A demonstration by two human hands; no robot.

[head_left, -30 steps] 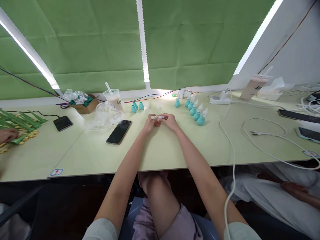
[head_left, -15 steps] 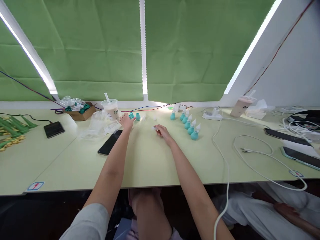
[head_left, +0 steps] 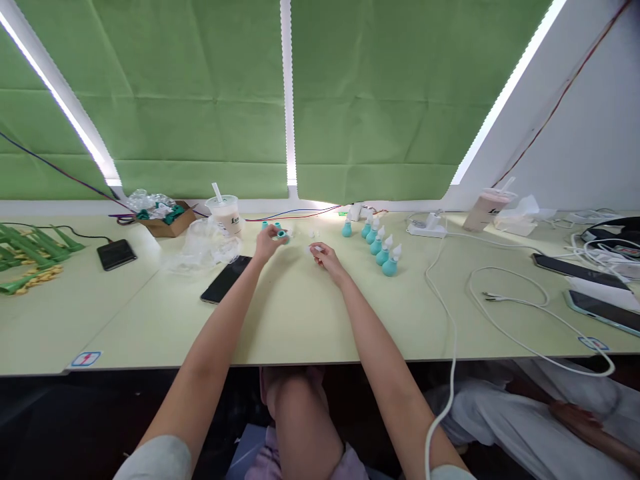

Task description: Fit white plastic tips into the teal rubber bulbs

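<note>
My left hand (head_left: pixel 269 244) is closed on a teal rubber bulb (head_left: pixel 282 235), its open neck turned toward me, raised over the table. Two more teal bulbs (head_left: pixel 265 225) stand just behind that hand, partly hidden by it. In my right hand (head_left: pixel 325 259) a small whitish translucent piece (head_left: pixel 316 249), likely a nozzle tip, is pinched between thumb and fingers. Small clear pieces (head_left: pixel 314 234) lie on the table beyond my hands. To the right stands a slanting row of several teal bulbs (head_left: pixel 383 257) with white pointed tips; a similar bulb (head_left: pixel 347 229) stands slightly apart.
A black phone (head_left: pixel 226 280) lies beside my left forearm. Behind it are a crumpled plastic bag (head_left: pixel 203 250), a drink cup (head_left: pixel 225 213) and a cardboard box (head_left: pixel 173 225). A white power strip (head_left: pixel 427 231) and loose cables lie right. Another person's hand (head_left: pixel 575 415) rests below the table edge.
My left hand has picked up a teal bulb from the group and brought it rightward, toward my right hand. The right hand stays nearly in place with its small piece.
</note>
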